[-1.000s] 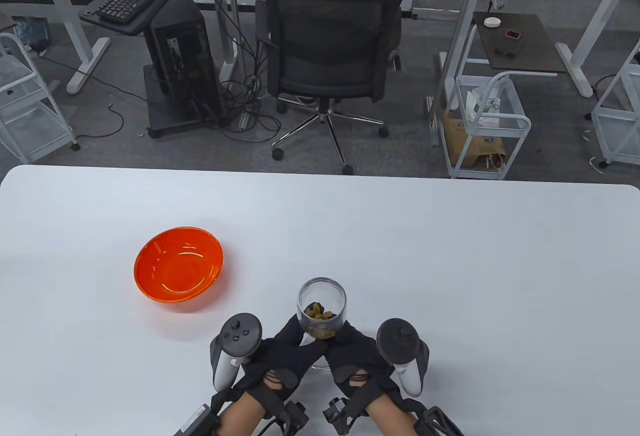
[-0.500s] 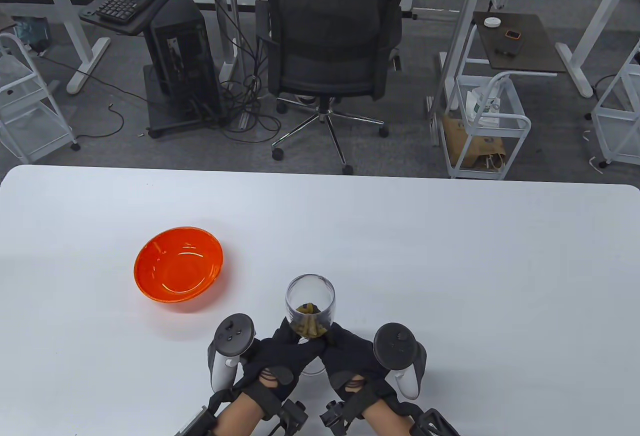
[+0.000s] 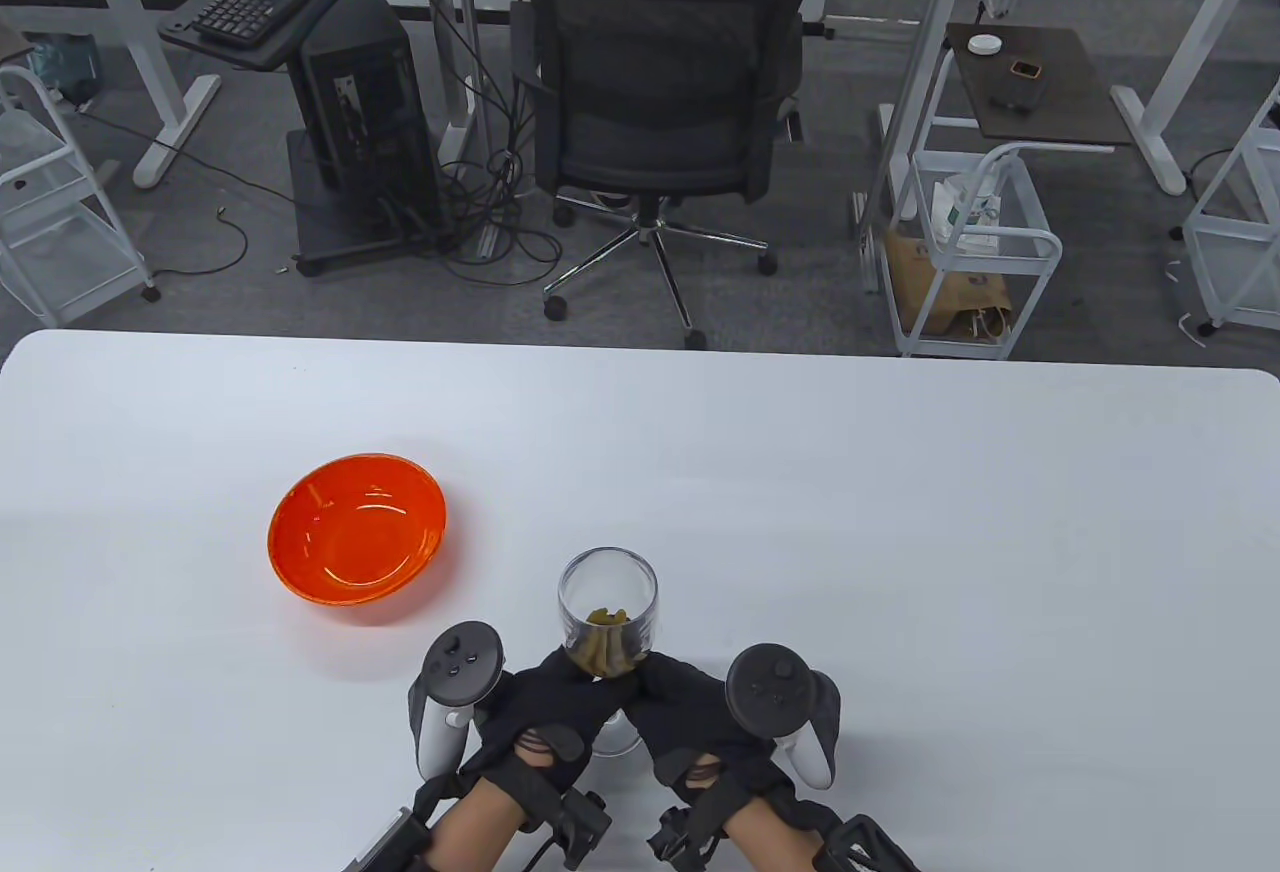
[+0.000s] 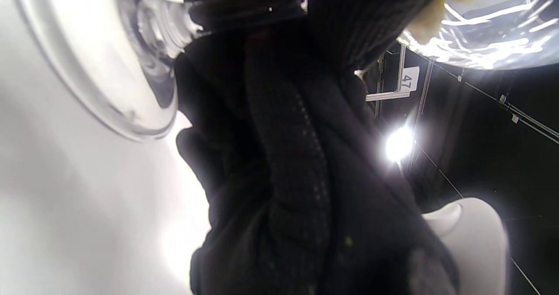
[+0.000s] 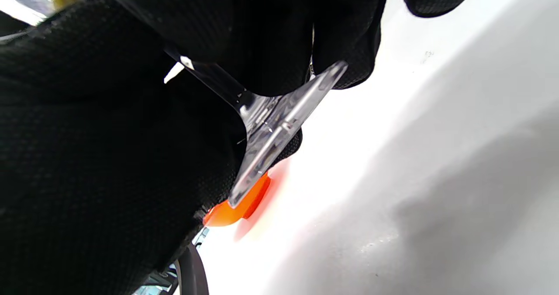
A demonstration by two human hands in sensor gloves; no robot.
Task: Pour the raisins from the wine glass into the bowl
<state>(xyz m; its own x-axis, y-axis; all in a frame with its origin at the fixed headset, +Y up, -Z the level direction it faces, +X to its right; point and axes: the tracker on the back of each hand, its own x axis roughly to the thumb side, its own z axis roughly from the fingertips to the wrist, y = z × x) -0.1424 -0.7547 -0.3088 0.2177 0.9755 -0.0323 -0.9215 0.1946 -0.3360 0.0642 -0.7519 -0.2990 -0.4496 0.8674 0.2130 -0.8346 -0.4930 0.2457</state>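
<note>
Together, the left hand and right hand grip the stem of the wine glass near the table's front edge, fingers wrapped around it. Its foot is lifted clear of the tabletop, raisins lying in its cup. Toward the table's left side sits the orange bowl, apart from the glass.

— Where are the two hands?
— Both come in from the bottom edge, close together. The left hand sits on the left, the right hand beside it, fingertips meeting at the middle.
— What are they doing?
— Both wear black gloves. Their fingers curl around the stem of a wine glass, gripping it from either side.
— Anything on them?
— A tracker is strapped to the back of each hand.
</note>
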